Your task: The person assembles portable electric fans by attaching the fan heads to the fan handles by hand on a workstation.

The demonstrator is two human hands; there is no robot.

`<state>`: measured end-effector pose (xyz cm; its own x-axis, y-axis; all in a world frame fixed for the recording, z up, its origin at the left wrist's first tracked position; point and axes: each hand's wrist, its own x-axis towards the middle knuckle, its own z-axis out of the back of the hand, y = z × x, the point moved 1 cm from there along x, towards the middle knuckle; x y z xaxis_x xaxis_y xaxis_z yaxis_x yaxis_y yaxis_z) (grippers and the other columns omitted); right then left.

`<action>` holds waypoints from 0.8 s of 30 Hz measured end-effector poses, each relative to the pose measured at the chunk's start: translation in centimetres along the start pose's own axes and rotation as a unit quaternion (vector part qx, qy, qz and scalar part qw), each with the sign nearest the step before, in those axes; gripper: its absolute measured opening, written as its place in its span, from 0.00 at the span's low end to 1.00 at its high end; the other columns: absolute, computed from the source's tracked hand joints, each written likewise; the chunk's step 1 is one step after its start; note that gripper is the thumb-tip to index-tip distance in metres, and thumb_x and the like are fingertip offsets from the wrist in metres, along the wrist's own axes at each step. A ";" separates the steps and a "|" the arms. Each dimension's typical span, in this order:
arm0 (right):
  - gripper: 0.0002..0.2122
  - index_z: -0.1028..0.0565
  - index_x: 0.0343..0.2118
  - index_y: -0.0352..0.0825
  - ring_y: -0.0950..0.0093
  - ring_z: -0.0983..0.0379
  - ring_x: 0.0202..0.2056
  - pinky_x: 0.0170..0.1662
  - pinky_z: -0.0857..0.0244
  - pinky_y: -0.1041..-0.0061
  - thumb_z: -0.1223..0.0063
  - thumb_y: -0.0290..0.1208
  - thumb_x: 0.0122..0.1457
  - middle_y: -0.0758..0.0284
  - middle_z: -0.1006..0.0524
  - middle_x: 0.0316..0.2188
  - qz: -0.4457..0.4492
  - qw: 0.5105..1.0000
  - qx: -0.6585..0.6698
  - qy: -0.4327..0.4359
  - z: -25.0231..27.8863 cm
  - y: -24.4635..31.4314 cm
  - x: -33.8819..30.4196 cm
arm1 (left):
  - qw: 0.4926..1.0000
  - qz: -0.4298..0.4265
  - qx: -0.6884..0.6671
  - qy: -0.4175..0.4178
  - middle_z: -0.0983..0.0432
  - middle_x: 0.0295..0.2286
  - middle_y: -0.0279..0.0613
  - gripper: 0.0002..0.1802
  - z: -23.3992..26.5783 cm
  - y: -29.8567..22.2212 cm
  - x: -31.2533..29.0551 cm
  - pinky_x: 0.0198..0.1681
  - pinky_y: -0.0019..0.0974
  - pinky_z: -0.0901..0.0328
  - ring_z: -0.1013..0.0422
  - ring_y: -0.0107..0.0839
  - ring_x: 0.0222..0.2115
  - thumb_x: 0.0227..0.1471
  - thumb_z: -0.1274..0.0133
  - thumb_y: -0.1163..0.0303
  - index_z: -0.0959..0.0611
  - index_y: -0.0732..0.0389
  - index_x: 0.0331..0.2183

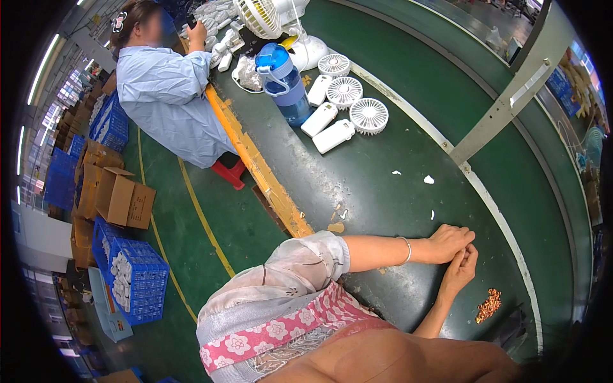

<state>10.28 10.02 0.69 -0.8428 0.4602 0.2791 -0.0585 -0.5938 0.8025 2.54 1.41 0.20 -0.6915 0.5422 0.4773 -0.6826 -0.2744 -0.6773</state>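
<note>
Over the dark green table (396,204), my left hand (451,243) and my right hand (460,270) meet with their fingers curled in and their fingertips close together. Both look closed; whatever may be between the fingers is too small or hidden to make out. Nearest to my right hand lies a small heap of reddish-brown bits (489,306). A few white scraps (428,179) are scattered on the tabletop beyond my left hand.
Farther up the table stand three white hand-held fans (368,116), a blue water bottle (281,86) and a larger desk fan (260,18). A slanted metal post (504,96) rises at the right. Another person (169,96) sits at the far left, near blue crates (148,281) and cartons (124,198).
</note>
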 end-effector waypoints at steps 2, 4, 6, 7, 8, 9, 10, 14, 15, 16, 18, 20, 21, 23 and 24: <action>0.08 0.29 0.39 0.28 0.77 0.30 0.26 0.31 0.35 0.78 0.54 0.26 0.60 0.64 0.25 0.29 0.001 1.000 0.004 0.000 0.0 0.2 0.0 | 1.000 0.002 -0.001 0.001 0.30 0.24 0.48 0.12 -0.1 0.0 0.0 0.27 0.43 0.34 0.27 0.46 0.26 0.39 0.44 0.70 0.29 0.64 0.27; 0.08 0.29 0.39 0.28 0.77 0.30 0.26 0.31 0.35 0.77 0.54 0.26 0.60 0.64 0.25 0.29 0.002 1.000 0.008 0.001 0.0 0.2 0.0 | 1.000 0.004 -0.001 0.002 0.30 0.24 0.48 0.13 -0.1 0.0 0.0 0.27 0.43 0.34 0.27 0.46 0.26 0.39 0.44 0.70 0.29 0.64 0.27; 0.08 0.29 0.39 0.29 0.76 0.30 0.27 0.31 0.35 0.77 0.55 0.26 0.60 0.63 0.25 0.29 0.002 1.000 -0.008 0.007 0.1 0.1 0.0 | 1.000 -0.005 -0.003 -0.001 0.30 0.24 0.48 0.13 0.0 0.0 0.1 0.26 0.44 0.34 0.27 0.46 0.26 0.40 0.44 0.70 0.30 0.64 0.27; 0.08 0.29 0.39 0.29 0.76 0.30 0.27 0.31 0.35 0.77 0.55 0.26 0.60 0.63 0.25 0.29 0.002 1.000 -0.008 0.007 0.1 0.1 0.0 | 1.000 -0.005 -0.003 -0.001 0.30 0.24 0.48 0.13 0.0 0.0 0.1 0.26 0.44 0.34 0.27 0.46 0.26 0.40 0.44 0.70 0.30 0.64 0.27; 0.08 0.29 0.39 0.29 0.76 0.30 0.27 0.32 0.35 0.77 0.55 0.26 0.60 0.63 0.26 0.29 0.001 1.000 -0.010 0.006 0.0 0.2 0.0 | 1.000 -0.005 -0.005 -0.004 0.30 0.24 0.48 0.13 0.1 0.0 0.1 0.26 0.44 0.34 0.27 0.46 0.26 0.40 0.44 0.70 0.30 0.64 0.26; 0.08 0.29 0.39 0.29 0.76 0.30 0.27 0.32 0.35 0.76 0.55 0.27 0.60 0.63 0.26 0.30 0.001 1.000 -0.013 0.006 0.0 0.2 0.0 | 1.000 -0.006 -0.007 -0.006 0.30 0.24 0.48 0.13 0.1 0.0 0.1 0.26 0.44 0.34 0.28 0.46 0.26 0.40 0.44 0.70 0.30 0.64 0.26; 0.08 0.29 0.39 0.29 0.76 0.30 0.27 0.32 0.35 0.76 0.55 0.27 0.60 0.63 0.26 0.30 0.001 1.000 -0.013 0.006 0.0 0.2 0.0 | 1.000 -0.006 -0.007 -0.007 0.30 0.24 0.48 0.13 0.1 0.0 0.1 0.26 0.44 0.34 0.28 0.46 0.26 0.40 0.44 0.70 0.30 0.64 0.26; 0.09 0.29 0.39 0.29 0.82 0.33 0.25 0.30 0.36 0.80 0.55 0.30 0.61 0.67 0.27 0.24 0.033 0.999 -0.020 -0.016 -0.1 0.0 0.1 | 1.000 0.002 -0.009 0.002 0.30 0.24 0.49 0.12 0.1 -0.1 0.1 0.27 0.44 0.34 0.28 0.47 0.27 0.41 0.44 0.70 0.30 0.64 0.26; 0.09 0.29 0.39 0.29 0.82 0.33 0.25 0.30 0.36 0.80 0.56 0.30 0.62 0.67 0.27 0.24 0.040 0.999 -0.017 -0.020 -0.1 -0.1 0.1 | 1.000 0.006 -0.009 0.007 0.30 0.24 0.49 0.12 0.2 -0.1 0.1 0.28 0.45 0.34 0.28 0.47 0.27 0.41 0.45 0.70 0.30 0.64 0.27; 0.09 0.29 0.39 0.29 0.82 0.33 0.25 0.30 0.36 0.80 0.56 0.30 0.62 0.67 0.27 0.24 0.040 0.999 -0.017 -0.020 -0.1 -0.1 0.1 | 1.000 0.007 -0.009 0.007 0.30 0.24 0.49 0.12 0.2 -0.1 0.1 0.28 0.45 0.34 0.28 0.47 0.27 0.41 0.45 0.70 0.30 0.64 0.27; 0.09 0.29 0.39 0.29 0.75 0.30 0.28 0.32 0.35 0.76 0.55 0.28 0.60 0.62 0.25 0.30 0.003 1.000 -0.011 0.000 0.0 -0.1 0.1 | 1.000 0.001 -0.011 0.005 0.30 0.24 0.49 0.12 0.2 -0.1 0.1 0.28 0.45 0.34 0.28 0.48 0.28 0.41 0.45 0.71 0.30 0.64 0.27; 0.08 0.29 0.39 0.29 0.75 0.30 0.28 0.32 0.35 0.75 0.55 0.28 0.60 0.62 0.25 0.30 -0.006 1.000 -0.005 0.005 0.0 -0.1 0.1 | 1.000 0.004 -0.012 0.008 0.30 0.24 0.49 0.12 0.1 -0.1 0.1 0.28 0.45 0.34 0.28 0.48 0.28 0.41 0.45 0.71 0.30 0.64 0.27; 0.08 0.29 0.39 0.29 0.75 0.29 0.28 0.32 0.35 0.75 0.54 0.27 0.60 0.62 0.25 0.30 -0.016 1.000 0.001 0.009 0.1 -0.2 0.1 | 1.000 0.005 -0.013 0.011 0.30 0.24 0.49 0.12 0.0 0.0 0.1 0.28 0.45 0.34 0.28 0.48 0.28 0.41 0.45 0.71 0.30 0.64 0.27; 0.08 0.29 0.39 0.29 0.75 0.29 0.27 0.32 0.34 0.75 0.54 0.27 0.60 0.62 0.25 0.30 -0.011 1.000 -0.007 0.012 0.1 0.1 0.1 | 1.000 0.001 -0.013 0.006 0.30 0.25 0.49 0.12 0.2 0.0 0.0 0.28 0.45 0.34 0.28 0.48 0.28 0.41 0.45 0.71 0.30 0.64 0.27; 0.08 0.29 0.38 0.28 0.75 0.29 0.27 0.32 0.34 0.75 0.54 0.27 0.60 0.62 0.25 0.30 -0.007 1.000 -0.014 0.016 0.1 0.3 0.1 | 1.000 -0.002 -0.012 0.004 0.30 0.25 0.49 0.12 0.3 0.0 -0.1 0.28 0.45 0.34 0.28 0.48 0.28 0.40 0.45 0.71 0.30 0.64 0.27</action>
<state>10.21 9.94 0.96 -0.8583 0.4481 0.2500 -0.0862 -0.6062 0.7906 2.50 1.13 0.33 -0.6870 0.5496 0.4755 -0.6793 -0.2533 -0.6887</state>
